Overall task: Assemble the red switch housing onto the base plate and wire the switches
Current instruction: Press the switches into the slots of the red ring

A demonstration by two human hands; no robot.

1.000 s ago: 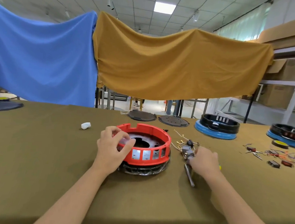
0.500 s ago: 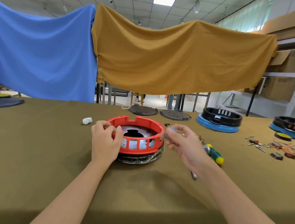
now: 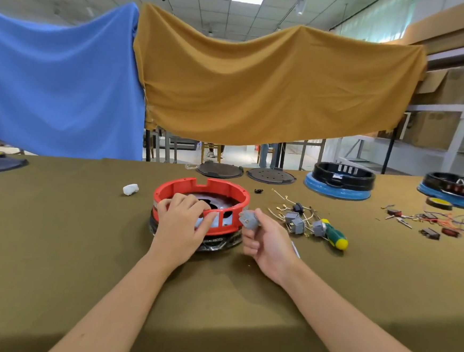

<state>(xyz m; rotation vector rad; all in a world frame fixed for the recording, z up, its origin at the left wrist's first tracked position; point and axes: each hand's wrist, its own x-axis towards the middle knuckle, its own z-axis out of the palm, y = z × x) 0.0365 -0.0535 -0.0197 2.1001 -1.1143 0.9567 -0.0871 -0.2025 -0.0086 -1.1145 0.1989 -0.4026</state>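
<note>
The red ring-shaped switch housing (image 3: 225, 188) sits on a dark round base plate (image 3: 220, 244) at the table's middle. My left hand (image 3: 181, 223) grips the housing's near rim, fingers curled over it and thumb against the front wall with its rectangular slots. Just right of the housing, my right hand (image 3: 265, 243) pinches a small grey switch (image 3: 249, 219) close to the housing's right front wall. More grey switches with wires (image 3: 295, 222) lie on the cloth to the right.
A green and yellow screwdriver (image 3: 334, 235) lies right of the loose switches. Two dark discs (image 3: 271, 176), two black-and-blue housings (image 3: 338, 184), a yellow-topped disc (image 3: 439, 203), loose wires and red switches (image 3: 430, 222) lie further back and right. A white lump (image 3: 130, 189) sits left.
My right hand picked a grey switch from the pile on the right and brought it beside the housing. My left hand stayed on the housing's near rim.
</note>
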